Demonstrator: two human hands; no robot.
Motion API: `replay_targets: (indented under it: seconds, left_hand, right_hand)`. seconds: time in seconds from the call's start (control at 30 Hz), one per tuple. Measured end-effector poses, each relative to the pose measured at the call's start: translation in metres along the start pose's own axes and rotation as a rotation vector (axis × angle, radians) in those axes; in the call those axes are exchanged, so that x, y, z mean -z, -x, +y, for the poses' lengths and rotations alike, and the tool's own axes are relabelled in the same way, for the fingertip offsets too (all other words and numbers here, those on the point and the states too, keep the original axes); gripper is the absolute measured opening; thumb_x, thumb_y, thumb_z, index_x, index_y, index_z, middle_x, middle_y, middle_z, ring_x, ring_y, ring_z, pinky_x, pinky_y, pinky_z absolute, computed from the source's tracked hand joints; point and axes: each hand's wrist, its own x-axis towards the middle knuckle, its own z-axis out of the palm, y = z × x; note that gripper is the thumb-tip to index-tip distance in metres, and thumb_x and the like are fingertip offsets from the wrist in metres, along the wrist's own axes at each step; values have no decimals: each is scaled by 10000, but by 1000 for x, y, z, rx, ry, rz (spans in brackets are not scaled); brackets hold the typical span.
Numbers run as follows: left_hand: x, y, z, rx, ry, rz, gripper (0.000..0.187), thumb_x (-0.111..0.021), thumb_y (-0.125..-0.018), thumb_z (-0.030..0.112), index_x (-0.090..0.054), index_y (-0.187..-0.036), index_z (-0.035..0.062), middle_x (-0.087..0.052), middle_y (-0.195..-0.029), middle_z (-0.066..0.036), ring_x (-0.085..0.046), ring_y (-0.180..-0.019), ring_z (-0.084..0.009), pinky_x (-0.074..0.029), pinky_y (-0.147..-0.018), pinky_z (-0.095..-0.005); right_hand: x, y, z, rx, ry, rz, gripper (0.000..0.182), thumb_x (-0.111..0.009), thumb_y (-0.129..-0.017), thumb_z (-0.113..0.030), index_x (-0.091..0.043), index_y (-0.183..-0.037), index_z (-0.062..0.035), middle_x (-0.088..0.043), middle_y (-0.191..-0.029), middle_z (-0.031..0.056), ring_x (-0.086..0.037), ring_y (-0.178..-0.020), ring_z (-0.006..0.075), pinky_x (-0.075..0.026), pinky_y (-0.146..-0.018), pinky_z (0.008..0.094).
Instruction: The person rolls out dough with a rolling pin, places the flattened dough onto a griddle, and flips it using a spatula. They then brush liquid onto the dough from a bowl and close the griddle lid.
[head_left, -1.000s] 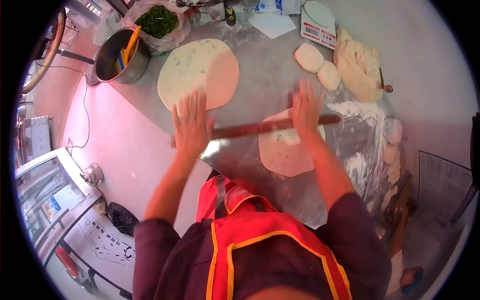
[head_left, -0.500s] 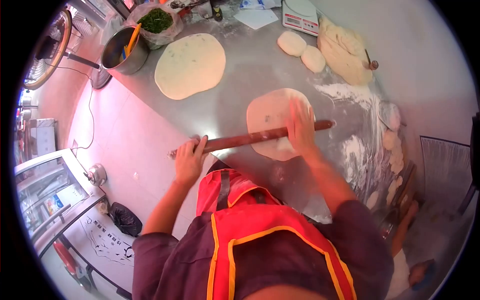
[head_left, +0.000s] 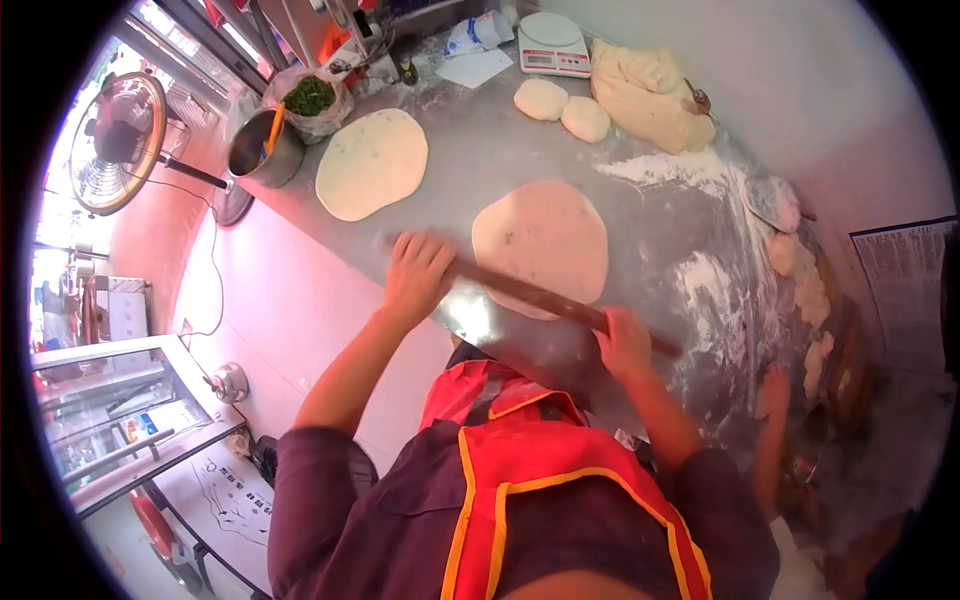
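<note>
A brown wooden rolling pin (head_left: 530, 291) slants across the near part of a flat round of dough (head_left: 545, 235) on the metal table. My left hand (head_left: 420, 275) is closed around the pin near its left end. Toward the other end, my right hand (head_left: 625, 343) grips it, fingers wrapped over the wood. Dark flecks show in the dough's surface. Farther left lies a second flattened dough sheet (head_left: 372, 165), touched by neither hand. The pin's right end is blurred by motion.
At the back stand a metal pot (head_left: 265, 150), a bag of chopped greens (head_left: 310, 98) and a white scale (head_left: 553, 45). Two dough balls (head_left: 541, 100) lie beside a large dough mass (head_left: 650, 95). Flour (head_left: 705, 290) covers the table's right side. Another person's hand (head_left: 773, 392) is at right.
The rolling pin has swung from rising rightward to sloping down rightward. My right hand has left the dough's surface and come nearer, closing on the pin. My left hand has moved forward.
</note>
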Motion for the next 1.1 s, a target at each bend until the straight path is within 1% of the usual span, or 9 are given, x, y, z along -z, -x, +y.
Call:
replay_targets:
  seconds: [0.07, 0.3, 0.5, 0.73, 0.87, 0.97, 1.0, 1.03, 1.1]
  left_hand:
    - [-11, -53, 19, 201, -5, 305, 514, -718, -748, 203, -530, -1209, 76, -538, -1229, -134, -496, -1119, -329, -369, -1004, -468]
    - [-89, -93, 16, 786, 278, -342, 539, -739, -767, 316, -498, -1149, 23, -622, -995, -210, -595, -961, -388, -492, -833, -458]
    - [-91, -86, 7, 509, 742, -279, 281, -656, -840, 270, -612, -979, 29, -636, -906, -169, -623, -861, -322, -495, -747, -432]
    - [-112, -62, -4, 739, 1059, -633, 403, -683, -850, 266, -646, -1102, -47, -686, -952, -106, -610, -841, -153, -505, -738, -355]
    - [-130, -54, -38, 659, 1393, -576, 318, -652, -890, 271, -686, -1042, -7, -686, -900, -87, -614, -818, -152, -513, -702, -334]
    - [-54, -97, -92, 662, 1080, -617, 272, -638, -906, 258, -696, -1012, 15, -679, -929, -69, -598, -822, -143, -477, -698, -285]
    - [-56, -93, -125, 864, 1617, -415, 279, -629, -913, 250, -683, -1050, 13, -679, -944, -55, -595, -877, -135, -474, -768, -292]
    - [2, -130, -137, 462, 880, -543, 285, -614, -922, 232, -662, -1094, 10, -682, -973, -57, -594, -945, -125, -469, -842, -281]
    - [33, -145, -181, 656, 825, -472, 299, -623, -903, 200, -638, -1120, -4, -673, -979, -71, -595, -921, -142, -474, -846, -302]
  right_hand:
    - [0, 44, 1, -236, 0, 43, 351, -695, -800, -161, -543, -1091, -37, -573, -986, 184, -540, -924, 408, -443, -797, 484]
    - [-13, 123, 34, -827, 114, 194, 445, -674, -835, -164, -509, -1214, 2, -579, -1099, 204, -537, -1040, 410, -421, -883, 466]
    - [-14, 9, 14, -397, 174, 350, 465, -671, -850, -132, -486, -1253, 8, -537, -1202, 219, -501, -1132, 384, -398, -954, 453]
    - [-53, -131, 29, -898, -543, 1, 335, -764, -733, -176, -621, -963, 20, -616, -717, 100, -605, -646, 191, -478, -607, 329]
    - [-56, -141, 20, -742, -434, 32, 238, -747, -736, -194, -641, -862, -21, -576, -641, 83, -563, -594, 186, -451, -580, 345]
    - [-67, -180, -20, -630, -567, 83, 206, -725, -755, -201, -642, -859, -44, -575, -647, 90, -558, -609, 181, -446, -583, 347]
    - [-74, -200, -34, -582, -582, 98, 205, -718, -765, -192, -646, -883, -40, -581, -672, 98, -572, -635, 185, -457, -600, 351]
    - [-82, -217, -48, -529, -596, 114, 206, -712, -774, -183, -651, -907, -36, -587, -698, 106, -585, -660, 189, -468, -616, 354]
    - [-86, -242, -80, -540, -924, 136, 282, -690, -795, -160, -633, -1038, -30, -618, -877, 150, -622, -806, 259, -495, -714, 367]
